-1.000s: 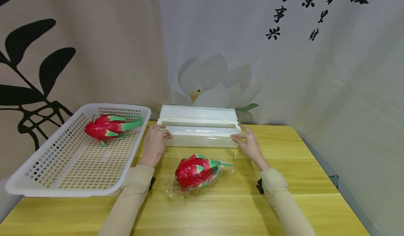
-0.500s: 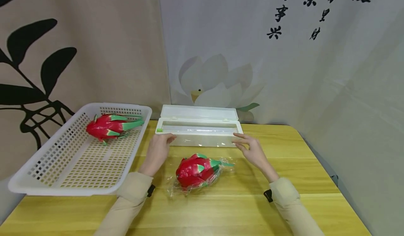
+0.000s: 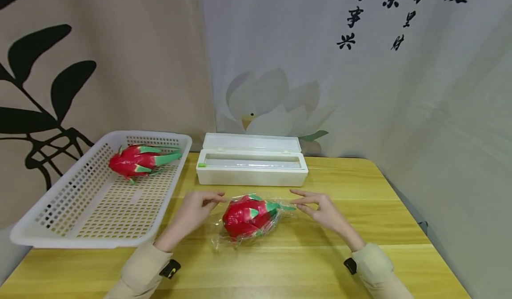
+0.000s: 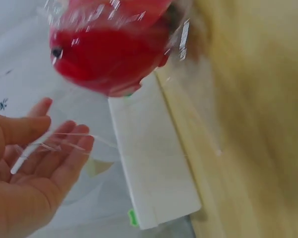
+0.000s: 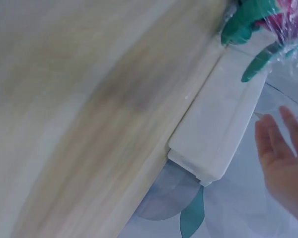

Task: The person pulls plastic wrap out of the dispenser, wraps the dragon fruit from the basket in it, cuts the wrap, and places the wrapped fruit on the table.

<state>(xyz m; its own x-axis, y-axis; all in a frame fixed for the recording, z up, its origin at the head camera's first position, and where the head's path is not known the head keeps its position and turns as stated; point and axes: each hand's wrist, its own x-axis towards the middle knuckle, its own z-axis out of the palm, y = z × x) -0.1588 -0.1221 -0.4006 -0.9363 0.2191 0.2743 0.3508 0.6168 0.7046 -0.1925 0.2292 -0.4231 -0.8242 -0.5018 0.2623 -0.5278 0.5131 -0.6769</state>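
Observation:
A dragon fruit (image 3: 250, 217) in clear cling film lies on the table between my two hands. My left hand (image 3: 196, 212), left of the fruit, pinches the edge of a thin clear sheet of cling film (image 4: 49, 141) between thumb and fingers. To the right, near the fruit's green tip, my right hand (image 3: 320, 208) has its thumb and fingertips close together at the film's other side, where the clear sheet hardly shows. Behind the fruit stands the white cling film box (image 3: 252, 177), lid raised and roll visible inside.
On the left stands a white perforated basket (image 3: 90, 244) with another dragon fruit (image 3: 136, 161) in it. A green slider (image 3: 202, 165) sits at the box's left end. A printed curtain (image 3: 272, 45) hangs behind the wooden table (image 3: 280, 272).
Both hands have drawn back from the box toward the body, bringing the film's edge from the box front to beside the wrapped dragon fruit. Box, fruit and basket stay in place.

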